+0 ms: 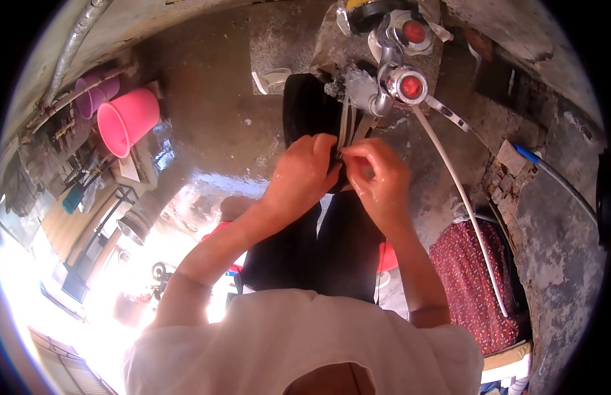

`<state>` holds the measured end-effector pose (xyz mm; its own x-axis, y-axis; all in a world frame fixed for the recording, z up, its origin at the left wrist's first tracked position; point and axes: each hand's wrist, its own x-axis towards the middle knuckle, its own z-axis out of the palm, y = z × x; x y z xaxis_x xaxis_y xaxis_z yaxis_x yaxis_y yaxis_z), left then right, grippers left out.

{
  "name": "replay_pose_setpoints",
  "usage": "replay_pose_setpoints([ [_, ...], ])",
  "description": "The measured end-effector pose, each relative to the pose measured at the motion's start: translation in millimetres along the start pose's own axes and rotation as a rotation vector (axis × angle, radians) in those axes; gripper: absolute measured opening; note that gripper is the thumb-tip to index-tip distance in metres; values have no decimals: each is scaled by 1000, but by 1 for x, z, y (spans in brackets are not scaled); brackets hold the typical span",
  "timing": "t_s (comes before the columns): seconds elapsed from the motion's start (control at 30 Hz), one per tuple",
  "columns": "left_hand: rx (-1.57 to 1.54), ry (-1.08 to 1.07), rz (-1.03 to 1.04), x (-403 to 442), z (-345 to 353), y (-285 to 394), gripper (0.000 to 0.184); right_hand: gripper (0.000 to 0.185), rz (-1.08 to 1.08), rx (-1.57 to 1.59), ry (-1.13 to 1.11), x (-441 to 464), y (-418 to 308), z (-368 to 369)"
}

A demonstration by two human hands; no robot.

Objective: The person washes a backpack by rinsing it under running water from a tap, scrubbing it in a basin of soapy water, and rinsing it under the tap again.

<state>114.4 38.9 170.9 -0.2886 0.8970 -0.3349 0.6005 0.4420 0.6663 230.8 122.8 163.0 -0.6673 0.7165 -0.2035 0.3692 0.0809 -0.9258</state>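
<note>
Pale thin strips point(347, 124) run down from a metal fitting with red-centred round parts point(411, 87) to the space between my hands. My left hand point(304, 172) is closed, back up, with its fingertips near the lower end of the strips; what it grips is hidden. Close beside it on the right, my right hand point(379, 176) looks wet and pinches with thumb and forefinger at the strips' lower end. A dark object point(308, 108) lies behind my left hand. Dark trousers point(315, 243) show below both hands.
A white tube point(453, 172) slopes down to the right from the fitting. A pink bucket point(131, 122) and a purple one point(98, 95) are at the left. Patterned red cloth point(470, 283) lies at the right, near a blue-ended hose point(549, 168). The floor point(206, 112) looks wet.
</note>
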Motion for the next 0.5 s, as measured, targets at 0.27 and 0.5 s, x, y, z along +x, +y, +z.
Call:
replay_pose_setpoints([
  [0.27, 64, -11, 108, 6, 1, 28, 30, 9, 50, -229, -133, 69, 62, -27],
  [0.5, 93, 66, 163, 14, 40, 19, 27, 54, 714, 442, 25, 1, 71, -18],
])
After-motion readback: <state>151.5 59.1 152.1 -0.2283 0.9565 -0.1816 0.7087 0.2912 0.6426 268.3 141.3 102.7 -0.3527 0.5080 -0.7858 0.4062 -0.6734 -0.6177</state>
